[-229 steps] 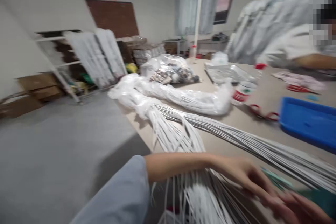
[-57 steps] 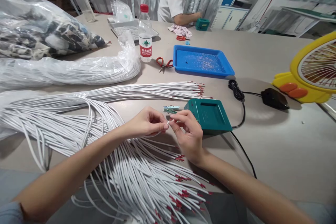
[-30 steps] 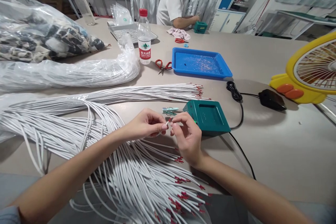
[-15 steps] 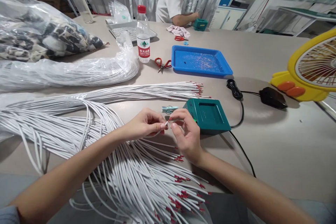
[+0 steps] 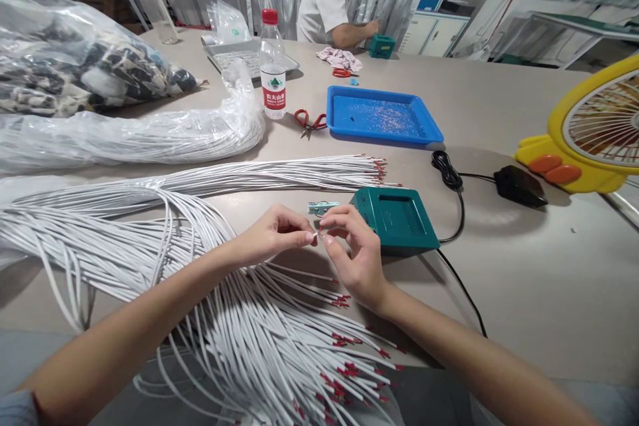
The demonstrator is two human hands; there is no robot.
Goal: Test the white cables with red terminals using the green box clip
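My left hand [image 5: 282,234] pinches a white cable [image 5: 315,235] close to its end, where thin red strands stick out. Facing it, my right hand [image 5: 355,254] has thumb and forefinger closed at those red wire ends, its other fingers curled. Just behind my right hand sits a green box-shaped machine [image 5: 407,219] with a recessed top. A light blue clip [image 5: 322,208] lies beyond my fingertips. Below my forearms spreads a large bundle of white cables [image 5: 269,326] with red tips. A second, straighter cable bundle [image 5: 279,174] lies behind my hands.
A blue tray [image 5: 369,116] holds small scraps, with red-handled scissors [image 5: 309,124] at its left. A water bottle [image 5: 273,73] stands behind bagged cables [image 5: 130,136]. At right are a black pedal-like block [image 5: 520,186] and a yellow fan [image 5: 564,120]. A co-worker [image 5: 327,0] sits across the table.
The red wire ends between my fingertips have shifted slightly and look more spread. Both hands stay almost in the same place.
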